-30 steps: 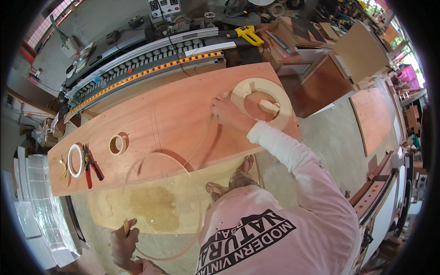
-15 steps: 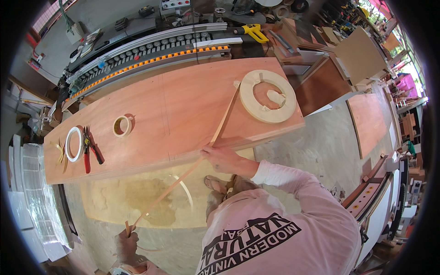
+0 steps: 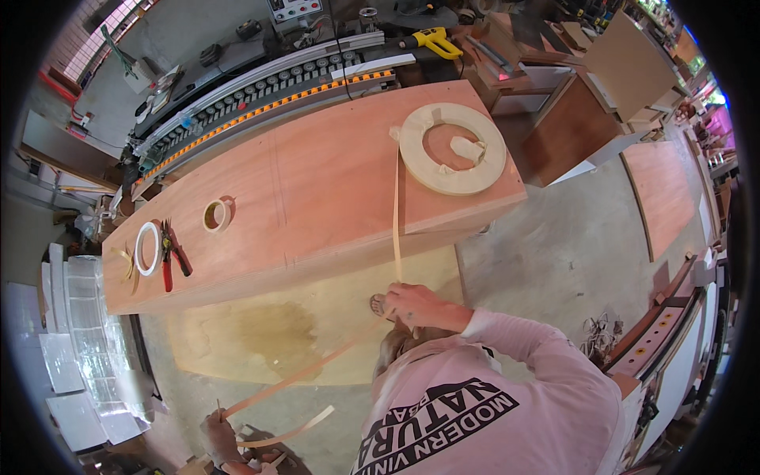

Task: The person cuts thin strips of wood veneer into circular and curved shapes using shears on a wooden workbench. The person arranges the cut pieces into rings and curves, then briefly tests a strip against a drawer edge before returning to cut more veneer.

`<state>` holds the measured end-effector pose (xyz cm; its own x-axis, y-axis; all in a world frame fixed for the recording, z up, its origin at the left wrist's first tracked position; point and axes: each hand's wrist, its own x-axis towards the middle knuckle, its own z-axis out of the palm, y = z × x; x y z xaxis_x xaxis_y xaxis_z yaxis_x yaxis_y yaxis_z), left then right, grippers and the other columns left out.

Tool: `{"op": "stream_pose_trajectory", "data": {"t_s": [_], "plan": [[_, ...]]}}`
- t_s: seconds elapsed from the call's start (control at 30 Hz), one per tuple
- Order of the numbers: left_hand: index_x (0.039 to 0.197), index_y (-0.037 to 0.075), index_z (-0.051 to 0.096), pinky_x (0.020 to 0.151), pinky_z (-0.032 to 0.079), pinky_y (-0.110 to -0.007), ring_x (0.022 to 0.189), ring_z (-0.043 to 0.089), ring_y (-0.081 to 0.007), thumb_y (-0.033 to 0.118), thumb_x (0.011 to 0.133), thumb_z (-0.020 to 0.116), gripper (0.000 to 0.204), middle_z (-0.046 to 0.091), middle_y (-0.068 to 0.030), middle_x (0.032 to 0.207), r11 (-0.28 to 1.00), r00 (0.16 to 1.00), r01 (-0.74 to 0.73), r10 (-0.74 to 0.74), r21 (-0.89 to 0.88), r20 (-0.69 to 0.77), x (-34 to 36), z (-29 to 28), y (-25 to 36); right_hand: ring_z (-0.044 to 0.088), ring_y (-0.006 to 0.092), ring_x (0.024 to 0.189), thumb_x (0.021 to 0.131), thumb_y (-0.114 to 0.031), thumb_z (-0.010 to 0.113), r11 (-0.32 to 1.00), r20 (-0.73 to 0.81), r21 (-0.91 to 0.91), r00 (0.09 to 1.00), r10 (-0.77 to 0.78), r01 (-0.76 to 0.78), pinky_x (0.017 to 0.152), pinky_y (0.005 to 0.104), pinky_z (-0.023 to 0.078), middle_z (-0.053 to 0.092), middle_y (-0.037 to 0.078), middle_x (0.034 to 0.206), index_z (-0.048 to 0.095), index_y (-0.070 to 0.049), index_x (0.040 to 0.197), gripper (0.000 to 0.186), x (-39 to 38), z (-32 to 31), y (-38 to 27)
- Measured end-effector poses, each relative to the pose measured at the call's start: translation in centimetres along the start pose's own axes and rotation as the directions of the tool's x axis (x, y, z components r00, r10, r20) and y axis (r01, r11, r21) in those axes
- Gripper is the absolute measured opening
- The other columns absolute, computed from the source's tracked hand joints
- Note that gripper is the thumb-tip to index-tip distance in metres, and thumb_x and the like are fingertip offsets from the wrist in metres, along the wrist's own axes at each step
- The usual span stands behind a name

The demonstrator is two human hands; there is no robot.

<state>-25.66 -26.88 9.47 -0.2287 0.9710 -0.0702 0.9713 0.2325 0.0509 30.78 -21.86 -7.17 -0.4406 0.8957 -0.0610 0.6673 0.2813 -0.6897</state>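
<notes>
A flat roll of thin wood-coloured edge banding (image 3: 489,170) lies on the right end of a reddish plywood board. Its loose strip (image 3: 397,226) runs down over the board's front edge to my right hand (image 3: 427,306), which is closed on it close to my body. From there the banding slants down to my left hand (image 3: 218,438), low at the left, whose fingers are closed around it. A pale tail of the strip curls out beside the left hand. Part of the left-hand fingers is dim.
On the plywood board (image 3: 332,158) lie a tape roll (image 3: 226,214), a white ring (image 3: 138,248), red-handled pliers (image 3: 167,269) and short strip scraps (image 3: 127,265). Behind stands a long roller machine (image 3: 269,83) with a yellow heat gun (image 3: 438,41). A pale sheet (image 3: 214,348) lies on the floor.
My right hand has drawn back from the board's front edge toward my body, so the strip from the roll hangs steeper. The left hand still holds it low at the left. The view has shifted slightly.
</notes>
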Motion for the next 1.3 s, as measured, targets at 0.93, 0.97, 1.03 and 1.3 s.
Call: {"op": "stream_pose_trajectory", "data": {"t_s": [0.93, 0.97, 1.03, 1.3], "plan": [[0.101, 0.004, 0.071, 0.077, 0.052, -0.051, 0.089, 0.067, -0.0423, 0.013, 0.096, 0.058, 0.017, 0.07, -0.0211, 0.093, 0.989, 0.973, 0.146, -0.14, 0.019, -0.182, -5.1, 7.2, -16.6, 0.069, 0.0436, 0.086, 0.089, -0.012, 0.063, 0.958, 0.38, -0.019, 0.888, -0.258, 0.286, 0.074, 0.0502, 0.059, 0.054, 0.026, 0.116, 0.049, 0.004, 0.134, 0.05, 9.9, 11.7, -17.3], [0.1, 0.003, 0.071, 0.076, 0.051, -0.051, 0.088, 0.066, -0.0427, 0.014, 0.097, 0.058, 0.017, 0.069, -0.0221, 0.092, 0.984, 0.973, 0.176, -0.173, 0.003, -0.153, -4.5, 7.9, -18.8, 0.069, 0.0423, 0.086, 0.09, -0.015, 0.064, 0.951, 0.322, -0.025, 0.903, -0.286, 0.31, 0.074, 0.05, 0.059, 0.054, 0.024, 0.116, 0.052, 0.004, 0.127, 0.042, 11.3, 13.1, -17.7], [0.094, 0.001, 0.069, 0.068, 0.049, -0.048, 0.076, 0.064, -0.0373, 0.016, 0.097, 0.06, 0.018, 0.068, -0.0196, 0.084, 0.918, 0.924, 0.36, -0.376, -0.166, -0.077, -3.7, 8.9, -22.4, 0.068, 0.0395, 0.086, 0.093, -0.021, 0.065, 0.945, 0.257, -0.072, 0.921, -0.292, 0.32, 0.074, 0.0497, 0.059, 0.053, 0.02, 0.116, 0.058, 0.002, 0.112, 0.03, 13.5, 15.0, -18.7], [0.091, 0.003, 0.071, 0.065, 0.049, -0.047, 0.069, 0.064, -0.0329, 0.015, 0.094, 0.063, 0.016, 0.068, -0.0158, 0.076, 0.95, 0.907, -0.285, 0.225, -0.125, -0.356, 8.6, 6.7, -25.9, 0.066, 0.037, 0.084, 0.087, -0.02, 0.068, 1.0, 0.143, -0.009, 0.99, 0.011, -0.01, 0.069, 0.0467, 0.055, 0.055, 0.018, 0.109, 0.064, -0.002, 0.092, 0.02, 12.1, 15.0, -20.8]]}}
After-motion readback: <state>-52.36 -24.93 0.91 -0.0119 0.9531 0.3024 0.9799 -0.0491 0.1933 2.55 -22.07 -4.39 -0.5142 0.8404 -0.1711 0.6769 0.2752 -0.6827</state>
